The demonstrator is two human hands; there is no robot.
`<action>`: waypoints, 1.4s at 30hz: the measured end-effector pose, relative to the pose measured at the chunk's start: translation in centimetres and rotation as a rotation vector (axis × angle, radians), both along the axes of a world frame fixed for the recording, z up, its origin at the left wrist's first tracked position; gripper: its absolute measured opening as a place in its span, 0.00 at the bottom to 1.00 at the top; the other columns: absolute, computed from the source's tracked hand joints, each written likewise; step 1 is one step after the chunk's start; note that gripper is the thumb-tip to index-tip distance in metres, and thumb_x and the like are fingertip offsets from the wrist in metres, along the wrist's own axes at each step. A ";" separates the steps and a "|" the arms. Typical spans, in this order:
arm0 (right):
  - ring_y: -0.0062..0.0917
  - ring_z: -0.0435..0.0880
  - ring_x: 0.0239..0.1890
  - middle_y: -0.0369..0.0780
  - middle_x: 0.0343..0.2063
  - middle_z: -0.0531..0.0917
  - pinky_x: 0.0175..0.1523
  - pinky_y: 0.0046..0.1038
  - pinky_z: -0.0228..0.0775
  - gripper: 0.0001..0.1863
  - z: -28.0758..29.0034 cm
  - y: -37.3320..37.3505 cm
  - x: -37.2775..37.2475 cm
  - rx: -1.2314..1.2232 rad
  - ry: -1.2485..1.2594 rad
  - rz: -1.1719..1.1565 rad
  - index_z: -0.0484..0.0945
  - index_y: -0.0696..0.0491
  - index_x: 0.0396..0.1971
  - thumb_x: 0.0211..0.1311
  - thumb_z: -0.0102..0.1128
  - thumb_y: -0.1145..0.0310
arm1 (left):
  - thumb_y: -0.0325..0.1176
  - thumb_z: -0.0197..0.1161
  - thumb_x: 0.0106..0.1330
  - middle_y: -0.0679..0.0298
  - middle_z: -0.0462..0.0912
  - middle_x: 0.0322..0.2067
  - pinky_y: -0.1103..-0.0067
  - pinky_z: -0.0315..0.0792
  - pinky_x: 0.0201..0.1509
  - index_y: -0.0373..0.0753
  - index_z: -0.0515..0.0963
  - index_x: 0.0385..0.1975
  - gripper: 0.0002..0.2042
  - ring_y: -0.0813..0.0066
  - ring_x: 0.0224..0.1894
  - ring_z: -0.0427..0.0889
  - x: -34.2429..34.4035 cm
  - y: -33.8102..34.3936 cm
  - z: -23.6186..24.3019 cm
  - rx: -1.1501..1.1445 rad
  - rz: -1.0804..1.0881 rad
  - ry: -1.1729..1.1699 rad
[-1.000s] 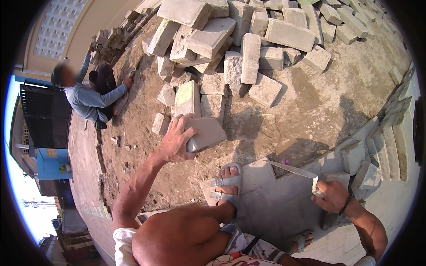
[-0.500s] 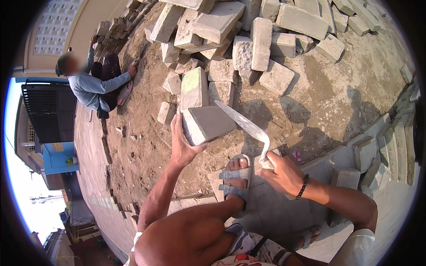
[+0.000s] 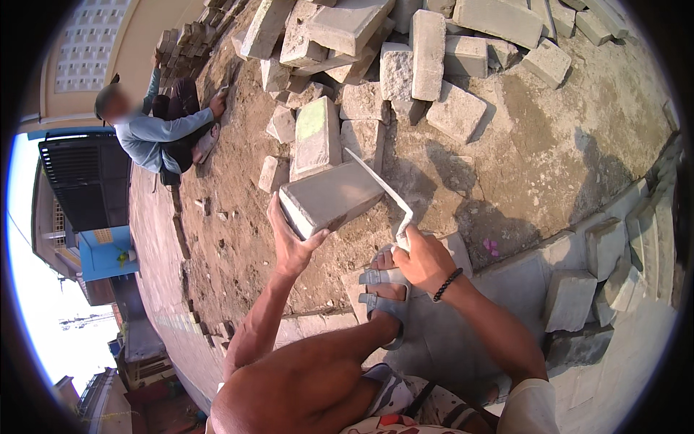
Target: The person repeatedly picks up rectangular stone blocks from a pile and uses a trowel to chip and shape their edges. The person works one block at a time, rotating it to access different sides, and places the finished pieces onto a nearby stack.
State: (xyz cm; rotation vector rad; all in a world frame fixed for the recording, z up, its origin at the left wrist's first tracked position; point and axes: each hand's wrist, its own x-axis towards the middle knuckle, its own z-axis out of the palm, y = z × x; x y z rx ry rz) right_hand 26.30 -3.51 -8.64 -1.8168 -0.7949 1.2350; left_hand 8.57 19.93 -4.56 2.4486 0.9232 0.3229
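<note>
A grey concrete paving block (image 3: 334, 197) is in my left hand (image 3: 293, 244), gripped at its left end with the thumb along the near edge. Its broad smooth face is turned up. Closed round a trowel's handle, my right hand (image 3: 428, 266) is just above my sandalled foot. The trowel (image 3: 387, 189) points away and to the left, its blade seen nearly edge-on beside the block's right end. Whether blade and block touch, I cannot tell. Just beyond the held block, a block with a yellow-green patch (image 3: 316, 137) leans by the pile.
A heap of loose paving blocks (image 3: 428, 54) fills the far side. Laid pavers (image 3: 463, 318) lie under my feet, with more blocks (image 3: 571, 300) at the right. A person in a blue shirt (image 3: 155, 134) crouches at the far left, near stacked blocks (image 3: 184, 54).
My left hand has tilted the paving block so more of its broad face shows. My right hand has moved left with the trowel, and its blade has turned from flat to nearly edge-on.
</note>
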 end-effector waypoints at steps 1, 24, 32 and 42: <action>0.52 0.82 0.40 0.57 0.32 0.83 0.45 0.49 0.75 0.18 1.8 0.2 -0.3 0.030 0.005 0.023 0.71 0.62 0.39 0.59 0.56 0.62 | 0.62 0.76 0.43 0.42 0.52 0.64 0.57 0.49 0.72 0.28 0.42 0.71 0.65 0.47 0.69 0.51 0.2 0.1 0.0 0.010 -0.005 -0.009; 0.52 0.83 0.38 0.56 0.31 0.83 0.45 0.48 0.75 0.17 -1.3 2.2 2.5 -0.047 -0.187 0.076 0.74 0.63 0.39 0.58 0.56 0.63 | 0.56 0.75 0.48 0.40 0.49 0.66 0.55 0.52 0.72 0.27 0.38 0.70 0.62 0.46 0.67 0.54 0.1 0.4 0.0 0.110 -0.055 0.105; 0.51 0.84 0.37 0.55 0.29 0.84 0.45 0.47 0.77 0.15 -4.0 2.8 0.9 -0.082 -0.292 0.131 0.74 0.61 0.38 0.58 0.57 0.64 | 0.46 0.70 0.61 0.49 0.69 0.53 0.77 0.77 0.29 0.38 0.46 0.69 0.44 0.66 0.44 0.78 2.9 -1.7 4.5 -0.724 0.368 -0.084; 0.52 0.85 0.37 0.57 0.30 0.84 0.44 0.47 0.77 0.13 -0.3 2.6 -0.8 -0.028 -0.335 0.301 0.74 0.60 0.41 0.58 0.51 0.70 | 0.42 0.65 0.65 0.52 0.73 0.47 0.79 0.75 0.22 0.43 0.49 0.66 0.36 0.69 0.37 0.80 0.1 -1.9 0.7 -0.757 0.538 -0.179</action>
